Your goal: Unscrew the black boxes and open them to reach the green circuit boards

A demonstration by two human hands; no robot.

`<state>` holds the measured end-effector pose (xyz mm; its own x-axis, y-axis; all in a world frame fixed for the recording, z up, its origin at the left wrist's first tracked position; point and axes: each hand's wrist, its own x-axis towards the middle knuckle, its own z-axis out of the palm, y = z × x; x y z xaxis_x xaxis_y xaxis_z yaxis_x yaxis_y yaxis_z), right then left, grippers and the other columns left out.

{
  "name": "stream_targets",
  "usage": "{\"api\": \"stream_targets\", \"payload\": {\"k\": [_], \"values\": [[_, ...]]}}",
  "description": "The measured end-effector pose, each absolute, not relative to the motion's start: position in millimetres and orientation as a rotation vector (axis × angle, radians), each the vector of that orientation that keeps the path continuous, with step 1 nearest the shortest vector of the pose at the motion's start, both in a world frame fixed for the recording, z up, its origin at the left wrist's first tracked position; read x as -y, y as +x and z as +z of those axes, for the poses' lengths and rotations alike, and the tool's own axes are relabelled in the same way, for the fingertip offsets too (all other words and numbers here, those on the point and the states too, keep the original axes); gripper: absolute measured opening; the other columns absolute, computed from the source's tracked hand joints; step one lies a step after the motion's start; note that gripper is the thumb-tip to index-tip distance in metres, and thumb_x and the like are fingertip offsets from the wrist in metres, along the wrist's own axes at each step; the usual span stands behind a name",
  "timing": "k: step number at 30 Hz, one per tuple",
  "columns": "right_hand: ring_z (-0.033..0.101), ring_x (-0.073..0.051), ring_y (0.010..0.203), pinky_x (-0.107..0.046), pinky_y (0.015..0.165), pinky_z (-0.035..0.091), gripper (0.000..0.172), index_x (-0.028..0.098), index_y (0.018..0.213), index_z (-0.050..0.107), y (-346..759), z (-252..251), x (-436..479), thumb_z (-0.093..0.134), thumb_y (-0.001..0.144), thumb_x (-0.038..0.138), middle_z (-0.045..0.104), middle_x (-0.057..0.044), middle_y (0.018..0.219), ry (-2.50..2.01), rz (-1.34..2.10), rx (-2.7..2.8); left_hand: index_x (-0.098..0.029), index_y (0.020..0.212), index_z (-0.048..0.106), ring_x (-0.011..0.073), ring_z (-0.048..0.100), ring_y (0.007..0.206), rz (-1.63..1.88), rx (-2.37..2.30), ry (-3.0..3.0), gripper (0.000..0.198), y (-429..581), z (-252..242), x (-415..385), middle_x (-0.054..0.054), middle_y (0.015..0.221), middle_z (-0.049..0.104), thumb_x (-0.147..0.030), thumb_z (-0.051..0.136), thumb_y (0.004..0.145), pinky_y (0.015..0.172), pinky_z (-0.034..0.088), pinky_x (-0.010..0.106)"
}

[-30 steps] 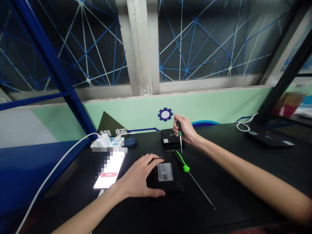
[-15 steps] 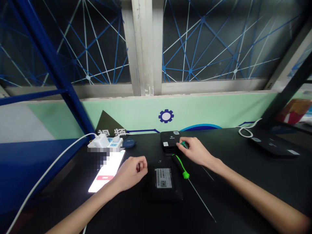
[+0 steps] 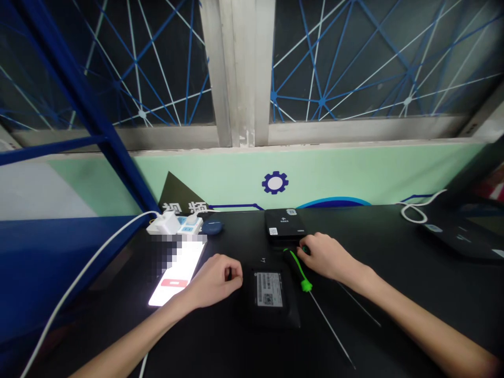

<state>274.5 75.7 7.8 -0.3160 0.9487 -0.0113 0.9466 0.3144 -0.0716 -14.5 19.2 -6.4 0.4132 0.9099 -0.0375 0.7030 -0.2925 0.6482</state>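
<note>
My right hand (image 3: 326, 256) is closed around the green handle of a screwdriver (image 3: 360, 304), whose thin shaft comes out below the wrist toward the lower right. Just left of it lies another screwdriver (image 3: 301, 273), black and bright green, its long shaft pointing to the lower right. My left hand (image 3: 216, 279) rests with curled fingers beside a black flat device (image 3: 289, 315); whether it pinches anything is hidden. That device carries a white barcode label (image 3: 270, 289). Above the label are tiny light specks (image 3: 263, 260), too small to name.
Behind the hands sits a black box (image 3: 285, 224). Left are a lit phone (image 3: 179, 273), a power strip (image 3: 189, 226) with a white charger (image 3: 167, 223), and a dark blue case (image 3: 212, 227). Another black device (image 3: 464, 239) and a white cable (image 3: 413, 215) lie right.
My right hand has drawn back from the black box's front corner with the screwdriver, more of whose shaft shows. My left hand stays curled by the device. The whole view has shifted slightly.
</note>
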Motion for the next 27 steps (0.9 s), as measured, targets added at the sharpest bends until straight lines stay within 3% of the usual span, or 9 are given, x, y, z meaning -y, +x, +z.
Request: {"api": "stream_targets", "payload": {"k": [8, 22, 27], "values": [[0.067, -0.026, 0.07, -0.029, 0.056, 0.033, 0.029, 0.015, 0.076, 0.068, 268.7, 1.3, -74.1, 0.046, 0.091, 0.026, 0.068, -0.014, 0.077, -1.815, 0.012, 2.505, -0.018, 0.065, 0.066, 0.012, 0.053, 0.057, 0.434, -1.399, 1.961, 0.02, -11.0, -1.2, -19.4, -0.001, 0.063, 0.063, -0.021, 0.052, 0.079, 0.055, 0.035, 0.022], [0.066, -0.022, 0.061, -0.03, 0.05, 0.021, 0.021, 0.017, 0.081, 0.06, 267.8, -6.1, -70.6, 0.044, 0.093, 0.022, 0.065, -0.009, 0.069, -1.71, -0.109, 2.454, -0.016, 0.065, 0.066, 0.0118, 0.048, 0.055, 0.437, -1.349, 1.859, 0.027, -16.0, 0.0, -19.7, -0.003, 0.056, 0.052, -0.033, 0.058, 0.084, 0.052, 0.031, 0.022], [0.067, -0.025, 0.064, -0.03, 0.049, 0.02, 0.02, 0.016, 0.085, 0.061, 267.5, -0.6, -67.2, 0.047, 0.094, 0.027, 0.066, -0.009, 0.071, -1.726, -0.151, 2.458, -0.017, 0.064, 0.065, 0.0127, 0.052, 0.056, 0.455, -1.37, 1.891, 0.03, -14.9, -1.8, -16.8, -0.002, 0.058, 0.056, -0.035, 0.055, 0.086, 0.053, 0.033, 0.022]]}}
